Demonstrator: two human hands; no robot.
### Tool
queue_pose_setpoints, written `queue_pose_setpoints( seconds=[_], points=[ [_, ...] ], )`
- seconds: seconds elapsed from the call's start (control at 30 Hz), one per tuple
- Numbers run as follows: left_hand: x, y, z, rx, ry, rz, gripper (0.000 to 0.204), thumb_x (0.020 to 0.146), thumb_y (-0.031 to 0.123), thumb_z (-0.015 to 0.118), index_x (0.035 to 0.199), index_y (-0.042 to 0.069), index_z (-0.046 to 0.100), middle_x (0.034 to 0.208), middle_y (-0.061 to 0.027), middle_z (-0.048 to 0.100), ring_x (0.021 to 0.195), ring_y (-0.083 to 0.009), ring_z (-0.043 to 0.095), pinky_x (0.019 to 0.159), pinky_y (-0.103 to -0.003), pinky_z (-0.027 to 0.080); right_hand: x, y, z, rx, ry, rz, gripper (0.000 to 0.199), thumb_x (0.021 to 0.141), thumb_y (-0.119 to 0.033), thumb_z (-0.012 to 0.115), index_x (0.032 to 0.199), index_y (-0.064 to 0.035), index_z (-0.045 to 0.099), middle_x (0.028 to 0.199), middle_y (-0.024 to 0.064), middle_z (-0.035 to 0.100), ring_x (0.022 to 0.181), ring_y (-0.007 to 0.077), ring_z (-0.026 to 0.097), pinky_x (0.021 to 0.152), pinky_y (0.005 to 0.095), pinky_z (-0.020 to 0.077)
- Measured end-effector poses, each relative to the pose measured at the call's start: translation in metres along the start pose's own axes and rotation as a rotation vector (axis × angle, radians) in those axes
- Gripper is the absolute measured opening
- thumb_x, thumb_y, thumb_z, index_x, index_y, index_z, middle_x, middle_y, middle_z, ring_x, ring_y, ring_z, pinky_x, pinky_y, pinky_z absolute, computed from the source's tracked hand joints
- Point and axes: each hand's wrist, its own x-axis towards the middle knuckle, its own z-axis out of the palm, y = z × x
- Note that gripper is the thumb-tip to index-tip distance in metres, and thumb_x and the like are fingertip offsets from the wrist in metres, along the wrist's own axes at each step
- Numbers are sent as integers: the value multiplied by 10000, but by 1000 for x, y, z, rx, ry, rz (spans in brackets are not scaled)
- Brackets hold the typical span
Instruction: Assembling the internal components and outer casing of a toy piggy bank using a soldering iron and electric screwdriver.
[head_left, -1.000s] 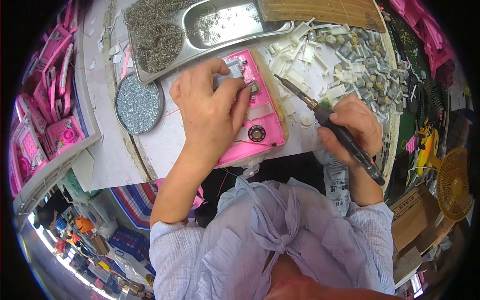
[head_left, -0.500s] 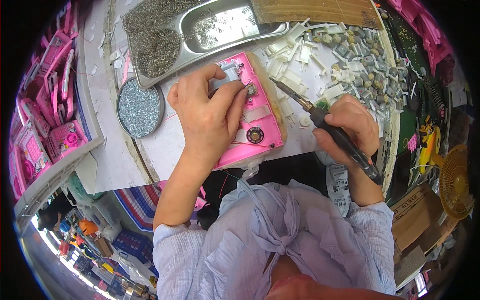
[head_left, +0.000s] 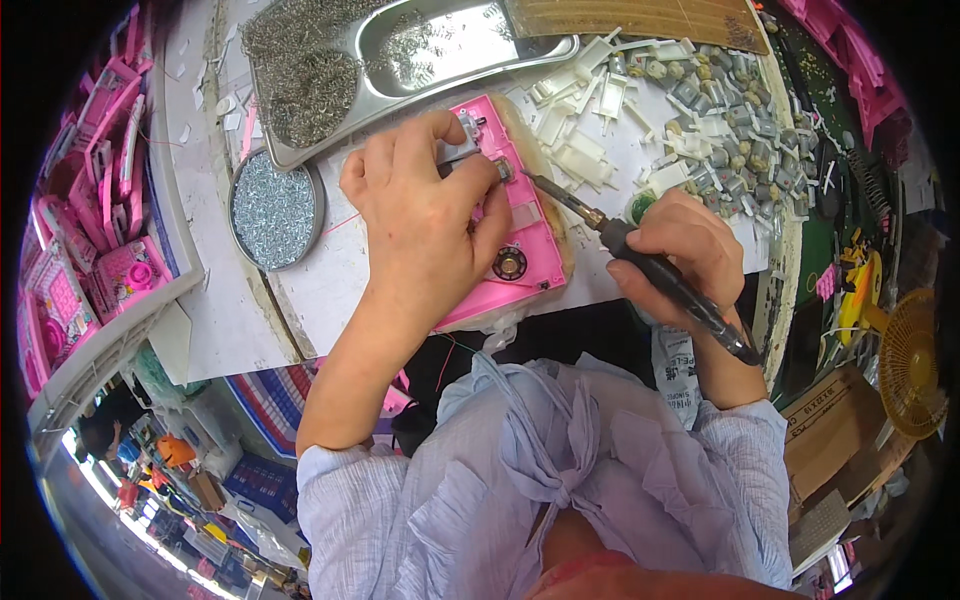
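Note:
A pink plastic toy case [head_left: 540, 250] lies open-side up on the table, with a round black speaker [head_left: 509, 263] at its near end. My left hand [head_left: 420, 200] bends over the case, fingers curled and closed on a grey plastic part [head_left: 462, 145]; the hand hides much of this part. By the thumb tip is a small metallic motor [head_left: 503, 171]. A black-handled soldering iron [head_left: 665, 275] is gripped in my right hand [head_left: 690, 250]. Its tip points left, close to the motor; whether they touch I cannot tell.
A steel tray [head_left: 350, 110] of small springs stands at the back, and a round dish [head_left: 277, 210] of small screws sits left. Grey motors with white plastic holders [head_left: 710, 120] are heaped right. Pink cases fill a bin [head_left: 190, 285] far left. A yellow fan [head_left: 910, 365] stands right.
The soldering iron has moved left and slightly up, its tip now nearer the motor. My left hand has shifted a little over the case, which sits slightly farther away.

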Motion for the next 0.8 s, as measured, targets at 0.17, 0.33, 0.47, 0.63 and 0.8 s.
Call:
queue_pose_setpoints(
  seconds=[0.17, 0.33, 0.47, 0.63, 0.8],
  points=[
    [1, 0, -1, 3, -19, -1, 120, 697, 180, 759, 803, 131, 732, 1116, -65, 575, 1017, -279, 513, 898, -483, 305, -4, 0, 2, 5, -41, 45, 372, 742, -63, 855, 1035, -41, 627, 718, 79, 609, 588, 218, 561, 524, 327, 421],
    [1, 0, -2, 15, -29, 2, 128, 697, 182, 759, 808, 125, 730, 1111, -69, 577, 1022, -278, 509, 904, -478, 300, -4, 1, 4, 11, -66, 49, 373, 756, -68, 849, 1045, -42, 615, 720, 85, 605, 595, 214, 560, 535, 326, 423],
    [1, 1, -2, 15, -31, 7, 131, 699, 183, 761, 810, 123, 728, 1108, -68, 577, 1024, -277, 506, 906, -475, 298, -4, 4, 6, 1, -67, 45, 375, 752, -59, 848, 1044, -43, 613, 721, 81, 610, 593, 211, 565, 535, 326, 428],
    [1, 0, -2, 5, -24, 10, 131, 700, 184, 763, 808, 121, 724, 1108, -68, 575, 1027, -274, 504, 907, -474, 299, -3, 4, 6, -11, -84, 41, 375, 749, -51, 846, 1042, -40, 613, 732, 79, 623, 603, 207, 580, 537, 322, 434],
    [2, 1, -4, 15, -38, 5, 137, 699, 186, 765, 810, 119, 721, 1106, -67, 573, 1031, -275, 504, 911, -477, 301, -3, 4, 7, -7, -75, 45, 376, 748, -49, 847, 1042, -41, 614, 740, 78, 628, 609, 210, 586, 543, 323, 438]
  ],
)
